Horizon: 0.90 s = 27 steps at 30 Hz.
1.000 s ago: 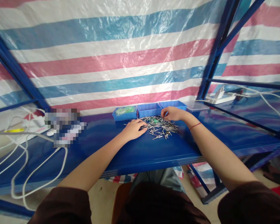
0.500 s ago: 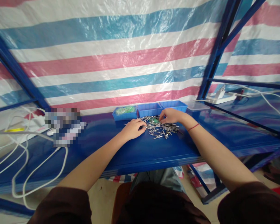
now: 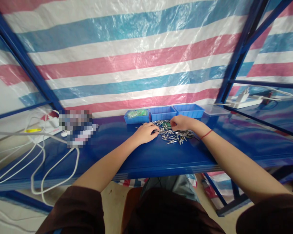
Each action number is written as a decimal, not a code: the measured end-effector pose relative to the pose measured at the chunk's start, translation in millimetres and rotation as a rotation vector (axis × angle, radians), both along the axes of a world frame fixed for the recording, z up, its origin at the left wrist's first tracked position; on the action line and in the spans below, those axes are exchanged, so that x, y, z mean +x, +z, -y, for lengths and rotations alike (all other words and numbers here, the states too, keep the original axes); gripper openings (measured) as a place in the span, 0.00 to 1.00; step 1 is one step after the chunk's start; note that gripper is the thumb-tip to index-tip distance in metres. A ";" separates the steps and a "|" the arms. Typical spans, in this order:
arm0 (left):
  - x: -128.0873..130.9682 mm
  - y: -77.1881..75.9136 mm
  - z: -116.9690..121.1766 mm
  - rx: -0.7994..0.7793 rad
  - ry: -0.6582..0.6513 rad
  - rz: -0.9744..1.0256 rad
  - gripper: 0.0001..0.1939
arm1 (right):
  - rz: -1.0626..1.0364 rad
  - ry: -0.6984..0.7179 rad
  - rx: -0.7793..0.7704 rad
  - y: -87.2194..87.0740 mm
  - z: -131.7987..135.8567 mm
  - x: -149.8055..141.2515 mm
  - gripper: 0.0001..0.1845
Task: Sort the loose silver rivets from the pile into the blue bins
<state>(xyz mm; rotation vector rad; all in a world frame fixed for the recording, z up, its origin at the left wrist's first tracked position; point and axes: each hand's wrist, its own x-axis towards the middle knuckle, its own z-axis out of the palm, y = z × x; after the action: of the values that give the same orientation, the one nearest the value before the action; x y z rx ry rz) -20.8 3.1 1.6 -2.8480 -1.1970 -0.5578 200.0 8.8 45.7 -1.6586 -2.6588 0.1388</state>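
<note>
A pile of small metal pins (image 3: pixel 175 134) lies on the blue shelf (image 3: pixel 146 156) in front of me. My left hand (image 3: pixel 146 132) rests at the pile's left edge, fingers curled and pinching some pins. My right hand (image 3: pixel 182 122) sits on the pile's far side, fingers curled down into the pins near a small green item (image 3: pixel 166 123). A red string circles my right wrist. What each hand pinches is too small to name.
Three blue bins stand behind the pile: a left bin (image 3: pixel 136 115) with green packets, a middle bin (image 3: pixel 162 112), a right bin (image 3: pixel 188 110). A clear lid (image 3: pixel 215 110) lies to their right. White cables (image 3: pixel 39 156) hang at left. A striped tarp backs the shelf.
My right hand has dropped from above the pile onto it and shifted left. The camera view has shifted slightly; my left hand stays at the pile's left edge.
</note>
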 end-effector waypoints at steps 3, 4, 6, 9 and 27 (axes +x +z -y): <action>0.6 1.4 1.5 -0.001 0.002 -0.010 0.13 | 0.006 0.031 0.026 0.0 1.6 -1.9 0.10; 0.6 1.6 1.6 -0.002 0.002 -0.010 0.14 | 0.008 0.040 0.034 0.0 1.7 -2.3 0.11; 0.3 1.6 1.6 -0.004 0.002 -0.010 0.14 | 0.021 0.057 0.037 0.0 1.6 -3.0 0.11; -0.1 1.7 1.8 -0.006 0.004 -0.017 0.14 | 0.038 0.075 0.038 0.1 1.6 -3.8 0.11; -0.1 2.8 3.5 -0.017 0.007 -0.026 0.14 | -0.235 0.164 0.085 -11.7 -14.5 7.7 0.16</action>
<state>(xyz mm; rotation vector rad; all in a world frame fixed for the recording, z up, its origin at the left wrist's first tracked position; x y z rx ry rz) -20.9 -0.4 4.4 -2.8546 -1.2132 -0.5109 207.7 23.3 33.9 -1.3093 -2.5799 0.2041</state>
